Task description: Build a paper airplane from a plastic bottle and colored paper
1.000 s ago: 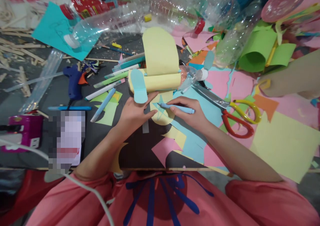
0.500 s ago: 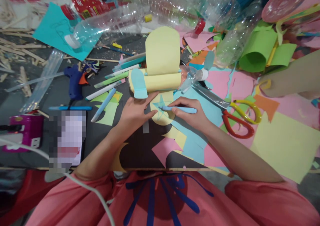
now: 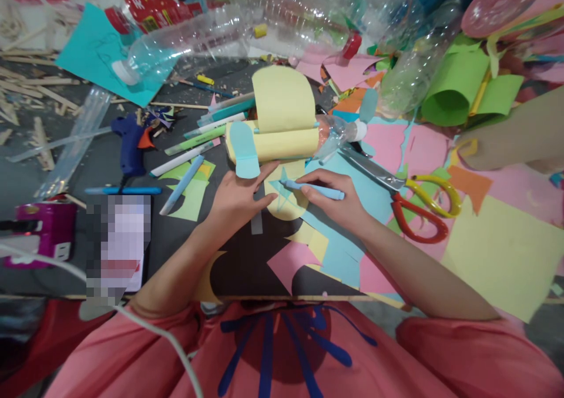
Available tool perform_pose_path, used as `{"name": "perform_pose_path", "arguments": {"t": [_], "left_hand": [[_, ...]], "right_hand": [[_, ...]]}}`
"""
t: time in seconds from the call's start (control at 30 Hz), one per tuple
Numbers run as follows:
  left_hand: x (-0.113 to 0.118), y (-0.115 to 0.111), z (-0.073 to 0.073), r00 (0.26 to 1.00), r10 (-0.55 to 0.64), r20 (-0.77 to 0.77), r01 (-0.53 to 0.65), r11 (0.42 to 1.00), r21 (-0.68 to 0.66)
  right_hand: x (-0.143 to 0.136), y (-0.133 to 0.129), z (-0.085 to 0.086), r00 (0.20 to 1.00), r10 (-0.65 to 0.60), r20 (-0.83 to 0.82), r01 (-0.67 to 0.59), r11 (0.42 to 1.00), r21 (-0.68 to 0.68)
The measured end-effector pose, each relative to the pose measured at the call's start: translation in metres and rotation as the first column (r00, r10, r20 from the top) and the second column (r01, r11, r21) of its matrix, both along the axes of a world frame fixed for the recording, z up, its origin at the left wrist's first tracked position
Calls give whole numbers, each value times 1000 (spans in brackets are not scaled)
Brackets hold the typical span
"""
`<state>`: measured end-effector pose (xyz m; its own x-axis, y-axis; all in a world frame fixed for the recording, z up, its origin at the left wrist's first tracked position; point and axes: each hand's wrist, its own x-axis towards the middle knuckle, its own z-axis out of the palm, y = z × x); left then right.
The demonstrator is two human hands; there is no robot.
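Note:
My right hand (image 3: pixel 337 201) is closed around a light blue marker (image 3: pixel 324 191), its tip on a yellow paper flap (image 3: pixel 288 211). A blue star outline (image 3: pixel 282 191) is drawn there, with colour inside its upper part. My left hand (image 3: pixel 240 195) lies with fingers apart, thumb and forefinger at the flap's left side. Just beyond is a plastic bottle (image 3: pixel 337 133) on its side, wrapped in yellow paper (image 3: pixel 286 143). A second yellow flap (image 3: pixel 285 98) stands up from the wrap, and light blue paper pieces (image 3: pixel 245 145) stick out at the sides.
Scissors (image 3: pixel 418 207) with red and yellow handles lie right of my right hand. Several markers (image 3: pixel 194 142), a blue glue gun (image 3: pixel 132 145) and a phone (image 3: pixel 126 239) are on the left. Plastic bottles (image 3: pixel 189 39) line the back. Paper scraps (image 3: pixel 295 263) lie near the front edge.
The marker tip has shifted slightly up within the star, and more blue shows inside it. The upright yellow flap leans lower. My left hand stays almost still.

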<state>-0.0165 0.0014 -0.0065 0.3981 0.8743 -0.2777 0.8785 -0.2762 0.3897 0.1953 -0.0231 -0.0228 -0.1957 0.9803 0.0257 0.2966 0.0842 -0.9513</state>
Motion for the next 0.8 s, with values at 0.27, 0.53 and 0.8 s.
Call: {"name": "perform_pose_path", "arguments": {"t": [0.27,0.53,0.8], "left_hand": [[-2,-1,-2,999,0,37,-1,1000,28],[1,1,0,1000,0,0,0,1000,1],[2,1,1,999,22,-44,-23,1000,-18]], "right_hand": [[1,1,0,1000,12,-11,-12,999,-37],[0,2,-1,999,4,-38,-5,999,-35],[4,4,-6,983,-68,-172,62,997,-41]]}}
